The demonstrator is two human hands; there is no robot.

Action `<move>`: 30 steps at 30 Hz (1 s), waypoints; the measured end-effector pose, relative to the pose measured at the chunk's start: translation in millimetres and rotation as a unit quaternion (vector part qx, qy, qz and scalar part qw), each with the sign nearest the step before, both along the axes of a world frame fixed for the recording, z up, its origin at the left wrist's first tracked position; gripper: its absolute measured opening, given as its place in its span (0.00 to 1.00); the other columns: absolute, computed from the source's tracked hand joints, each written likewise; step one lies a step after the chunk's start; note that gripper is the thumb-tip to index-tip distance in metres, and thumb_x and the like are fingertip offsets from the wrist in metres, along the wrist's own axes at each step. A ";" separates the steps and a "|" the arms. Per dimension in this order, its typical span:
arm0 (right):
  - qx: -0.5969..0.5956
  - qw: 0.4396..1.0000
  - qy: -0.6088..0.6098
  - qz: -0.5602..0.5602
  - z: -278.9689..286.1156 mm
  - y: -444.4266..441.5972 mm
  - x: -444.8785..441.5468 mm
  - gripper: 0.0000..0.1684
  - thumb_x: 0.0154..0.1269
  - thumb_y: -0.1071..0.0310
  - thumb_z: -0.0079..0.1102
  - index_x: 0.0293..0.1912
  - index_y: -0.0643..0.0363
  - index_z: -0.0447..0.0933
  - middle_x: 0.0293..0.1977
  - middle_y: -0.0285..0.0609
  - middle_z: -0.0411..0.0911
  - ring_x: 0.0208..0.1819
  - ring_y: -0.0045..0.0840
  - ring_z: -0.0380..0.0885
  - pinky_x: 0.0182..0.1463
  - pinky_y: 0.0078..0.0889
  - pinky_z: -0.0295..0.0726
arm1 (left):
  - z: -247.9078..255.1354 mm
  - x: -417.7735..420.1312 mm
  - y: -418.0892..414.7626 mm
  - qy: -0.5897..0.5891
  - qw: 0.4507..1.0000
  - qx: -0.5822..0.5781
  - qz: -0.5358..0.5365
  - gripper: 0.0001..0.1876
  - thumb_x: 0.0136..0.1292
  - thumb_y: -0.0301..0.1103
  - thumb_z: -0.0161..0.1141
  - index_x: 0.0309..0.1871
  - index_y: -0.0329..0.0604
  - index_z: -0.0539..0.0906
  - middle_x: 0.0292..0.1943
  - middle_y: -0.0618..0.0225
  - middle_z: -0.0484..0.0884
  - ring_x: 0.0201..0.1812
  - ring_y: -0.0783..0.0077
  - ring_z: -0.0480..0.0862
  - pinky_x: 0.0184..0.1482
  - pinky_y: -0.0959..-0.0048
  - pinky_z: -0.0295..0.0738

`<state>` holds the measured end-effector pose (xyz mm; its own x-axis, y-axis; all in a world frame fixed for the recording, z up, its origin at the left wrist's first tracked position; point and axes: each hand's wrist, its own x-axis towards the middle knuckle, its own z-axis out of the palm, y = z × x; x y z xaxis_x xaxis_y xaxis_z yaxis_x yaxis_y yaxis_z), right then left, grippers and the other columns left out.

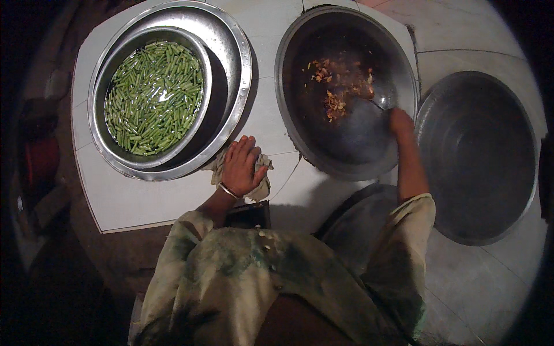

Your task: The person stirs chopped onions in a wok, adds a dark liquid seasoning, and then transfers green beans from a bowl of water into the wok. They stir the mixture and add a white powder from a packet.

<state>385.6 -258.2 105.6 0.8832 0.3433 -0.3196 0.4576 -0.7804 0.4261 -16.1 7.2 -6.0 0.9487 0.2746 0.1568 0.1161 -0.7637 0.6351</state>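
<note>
My right hand (401, 122) grips the handle of a metal ladle or spatula (372, 101) inside a large dark wok (298, 125). Browned chopped food (335, 106), perhaps fried onions, lies in the wok, with steam or smoke over it. My left hand (241, 166) rests palm down on a crumpled beige cloth (262, 190) on the white tiled counter (181, 201). Left of it, a steel pot (207, 86) holds cut green beans (153, 99) in water. That pot stands inside a wide steel basin (240, 56), whose rim is close to my left fingers.
A second large dark pan (476, 160) stands at the right on the tiles. Near my body is another dark round pan or lid (359, 220), partly behind my sleeve. A dark opening (249, 214) shows below the cloth. The counter's edge runs along the left.
</note>
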 end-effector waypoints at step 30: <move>0.254 0.948 0.188 -0.029 -62.6 -44.0 -25.1 0.16 0.64 0.66 0.54 0.51 0.54 0.77 0.23 0.38 0.76 0.21 0.17 0.74 0.19 0.23 0.70 | 2.6 2.1 -0.3 0.004 1.000 -0.002 -0.010 0.26 0.57 0.47 0.59 0.53 0.39 0.73 0.62 0.50 0.67 0.66 0.48 0.63 0.66 0.48 0.53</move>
